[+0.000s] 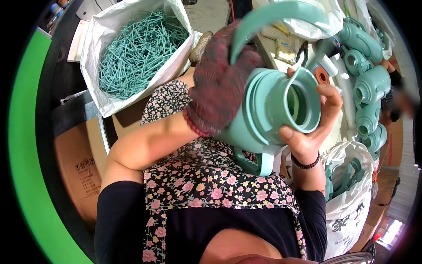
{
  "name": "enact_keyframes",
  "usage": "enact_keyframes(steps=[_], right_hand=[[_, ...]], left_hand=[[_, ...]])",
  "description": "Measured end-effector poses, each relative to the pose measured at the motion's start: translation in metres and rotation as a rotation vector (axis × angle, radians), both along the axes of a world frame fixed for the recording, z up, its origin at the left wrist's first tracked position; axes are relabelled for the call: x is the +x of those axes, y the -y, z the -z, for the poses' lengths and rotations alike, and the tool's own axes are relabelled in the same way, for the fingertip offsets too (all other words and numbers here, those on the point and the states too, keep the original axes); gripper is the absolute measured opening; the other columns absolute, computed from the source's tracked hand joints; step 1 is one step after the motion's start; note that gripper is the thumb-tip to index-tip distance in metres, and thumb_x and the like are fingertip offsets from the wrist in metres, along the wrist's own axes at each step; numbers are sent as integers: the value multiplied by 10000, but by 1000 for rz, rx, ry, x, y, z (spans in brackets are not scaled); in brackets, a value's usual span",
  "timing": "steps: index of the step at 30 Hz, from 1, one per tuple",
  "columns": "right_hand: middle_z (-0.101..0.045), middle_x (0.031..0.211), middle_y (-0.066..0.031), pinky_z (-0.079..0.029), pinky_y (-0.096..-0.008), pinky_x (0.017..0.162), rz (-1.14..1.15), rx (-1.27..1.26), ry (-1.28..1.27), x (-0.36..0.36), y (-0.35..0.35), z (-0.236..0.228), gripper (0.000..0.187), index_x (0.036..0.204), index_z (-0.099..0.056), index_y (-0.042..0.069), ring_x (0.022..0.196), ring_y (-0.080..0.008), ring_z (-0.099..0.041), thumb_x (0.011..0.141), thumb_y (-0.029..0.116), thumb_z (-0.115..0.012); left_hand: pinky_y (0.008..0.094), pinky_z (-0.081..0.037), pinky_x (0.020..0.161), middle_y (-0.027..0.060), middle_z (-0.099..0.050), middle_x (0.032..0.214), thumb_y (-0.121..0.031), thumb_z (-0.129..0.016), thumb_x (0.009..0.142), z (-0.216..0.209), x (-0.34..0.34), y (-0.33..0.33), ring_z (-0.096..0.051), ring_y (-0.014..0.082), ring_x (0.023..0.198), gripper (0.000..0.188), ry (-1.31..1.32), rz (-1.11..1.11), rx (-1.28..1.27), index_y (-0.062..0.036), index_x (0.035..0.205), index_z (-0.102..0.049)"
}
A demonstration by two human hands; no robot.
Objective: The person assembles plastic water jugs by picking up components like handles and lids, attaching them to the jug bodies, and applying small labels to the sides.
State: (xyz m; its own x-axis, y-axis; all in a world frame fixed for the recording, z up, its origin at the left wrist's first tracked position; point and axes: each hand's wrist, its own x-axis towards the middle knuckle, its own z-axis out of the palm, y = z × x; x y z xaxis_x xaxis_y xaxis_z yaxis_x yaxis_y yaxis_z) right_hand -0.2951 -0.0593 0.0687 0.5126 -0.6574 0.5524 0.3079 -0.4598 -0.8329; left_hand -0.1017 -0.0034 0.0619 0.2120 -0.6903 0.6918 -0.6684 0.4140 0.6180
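A pale green plastic jug body [252, 119] lies tilted above my lap, its spouted mouth turned to the right and its fixed side handle [263, 165] toward me. My right hand [310, 132], bare, grips the jug's mouth rim with thumb and fingers. My left hand [220, 81] wears a dark red knitted glove and is closed around one end of a curved green handle [281, 18]. That handle arches up and right above the jug, apart from its mouth, its far end smeared by motion. The left fingertips are partly hidden.
At the left stands a white sack [94, 83] of thin green plastic sticks [136, 57]. Several green jugs [371, 83] line the right, above a sack [351, 211] of curved green handles. Pliers [302, 53] and an orange ring [321, 75] lie beyond my right hand. Another person [402, 101] is at far right.
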Motion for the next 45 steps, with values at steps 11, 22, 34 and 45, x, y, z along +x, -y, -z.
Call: enact_keyframes(steps=[11, 22, 34, 45], right_hand=[[-558, 1225, -153, -450, -366, 961, 170, 73, 84, -61, 52, -32, 990, 1457, -268, 108, 1149, -252, -549, 643, 284, -803], [-533, 1191, -93, -529, -485, 857, 831, 181, 790, -302, 156, -50, 404, 1205, -500, 105, 1091, -298, -538, 879, 326, -589], [-527, 1237, -128, -561, -428, 611, 1720, 386, 637, -423, 182, -11, 673, 1315, -437, 90, 1015, -307, -580, 732, 273, -719], [-488, 1372, -237, -355, -415, 1069, 1420, 508, -1679, -511, 182, 72, 598, 1301, -557, 69, 1289, -358, -455, 836, 445, -551]], left_hand=[[449, -408, 1030, 176, -496, 1331, -327, -450, 983, 72, 37, -9, -505, 302, 1212, 522, -1696, 684, 704, -48, 1412, -347], [379, -469, 860, 70, -617, 956, -474, -539, 943, 120, 108, -58, -573, 214, 840, 535, -1448, 12, 725, -74, 1295, -495], [336, -462, 821, 34, -597, 918, -428, -539, 949, 118, 86, -66, -564, 183, 858, 465, -1301, 19, 757, -83, 1258, -500], [354, -472, 821, 50, -600, 969, -464, -549, 931, 150, 110, -74, -574, 213, 875, 500, -1262, 79, 861, -108, 1276, -481]])
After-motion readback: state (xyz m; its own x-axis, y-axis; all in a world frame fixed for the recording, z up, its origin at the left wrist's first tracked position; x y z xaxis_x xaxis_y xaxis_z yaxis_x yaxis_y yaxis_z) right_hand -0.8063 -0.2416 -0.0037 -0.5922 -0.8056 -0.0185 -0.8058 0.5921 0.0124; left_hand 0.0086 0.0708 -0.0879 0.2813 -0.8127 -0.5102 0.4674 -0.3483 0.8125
